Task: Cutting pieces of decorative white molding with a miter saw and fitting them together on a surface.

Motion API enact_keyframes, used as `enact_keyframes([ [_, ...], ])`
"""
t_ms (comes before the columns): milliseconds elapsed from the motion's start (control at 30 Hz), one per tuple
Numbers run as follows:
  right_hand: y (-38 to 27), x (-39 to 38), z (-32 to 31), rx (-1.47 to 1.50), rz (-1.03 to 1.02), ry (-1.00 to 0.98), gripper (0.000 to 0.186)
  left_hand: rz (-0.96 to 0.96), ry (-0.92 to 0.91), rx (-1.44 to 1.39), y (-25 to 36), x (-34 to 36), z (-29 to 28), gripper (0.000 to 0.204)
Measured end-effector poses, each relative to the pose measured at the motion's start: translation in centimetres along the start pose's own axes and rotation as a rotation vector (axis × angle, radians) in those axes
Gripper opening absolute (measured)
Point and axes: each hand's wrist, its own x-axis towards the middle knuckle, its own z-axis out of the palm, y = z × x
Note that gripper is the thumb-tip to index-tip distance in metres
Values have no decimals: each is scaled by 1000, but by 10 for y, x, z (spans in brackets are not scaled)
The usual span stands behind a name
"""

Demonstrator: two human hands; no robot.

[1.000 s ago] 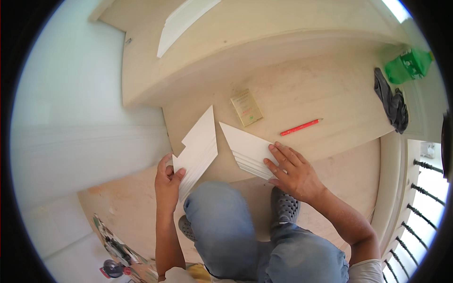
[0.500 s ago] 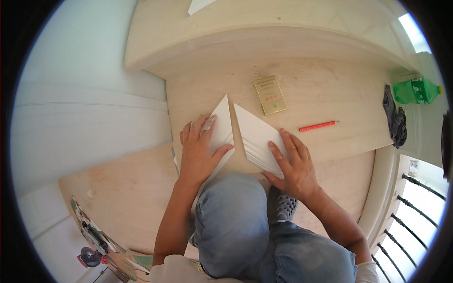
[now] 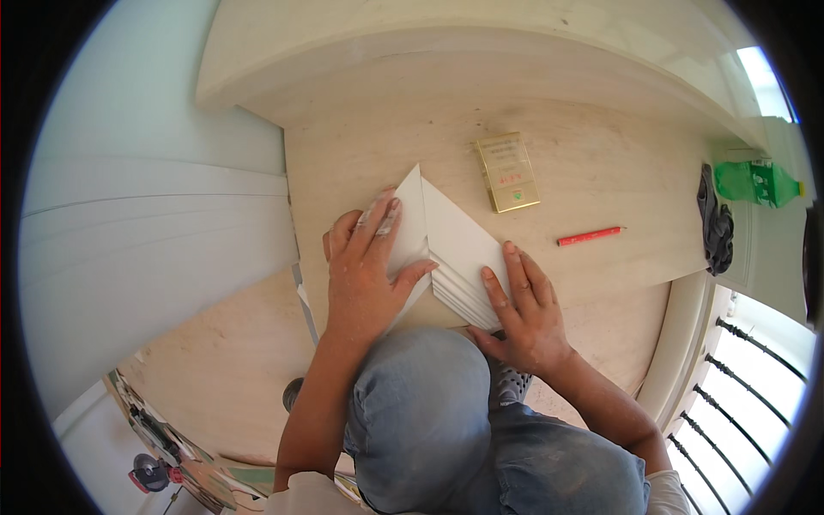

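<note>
Left piece [image 3: 410, 225] and right piece [image 3: 463, 232], both white and shaped like trim, lie on the pale wooden step [image 3: 627, 184] and meet along a slanted seam, the left one's tip poking up a touch past its neighbor; lower down the edges part, and a wedge of step shows near the left knee [image 3: 421, 395]; left hand [image 3: 365, 275] is spread wide, palm down over the left piece, thumb by the seam; right hand [image 3: 528, 313] is spread wide too, fingers on the right piece's outer edge, thumb near its grooved low end; near side's pretty tight with that knee there; far side's got way more room, bare board up to the gold box [image 3: 508, 176] and the red pencil [image 3: 590, 236]; dark cloth [image 3: 717, 225] and green bottle [image 3: 760, 182] sit well apart, over by the step's right end.
</note>
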Motion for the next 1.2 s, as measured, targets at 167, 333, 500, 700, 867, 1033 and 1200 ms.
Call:
enact_keyframes([
  [167, 6, 9, -6, 9, -34, -16, 90, -6, 2, 7, 0, 1, -3, 84],
  [333, 9, 13, -8, 36, -34, -39, 93, -15, -19, 16, 1, 2, -4, 87],
  [500, 13, 20, -11, 51, -46, -60, 94, -20, -45, 16, 3, 2, -5, 91],
  [700, 16, 26, -12, 80, -56, -75, 96, -17, -65, 37, 3, 3, -7, 92],
  [867, 18, 34, -17, 97, -46, -86, 97, -18, -63, 39, 4, 4, -6, 91],
  [1033, 19, 36, -18, 122, -59, -80, 95, -10, -72, 62, 3, 4, -7, 92],
  [1200, 19, 35, -16, 134, -61, -69, 93, -18, -88, 54, 3, 3, -6, 92],
])
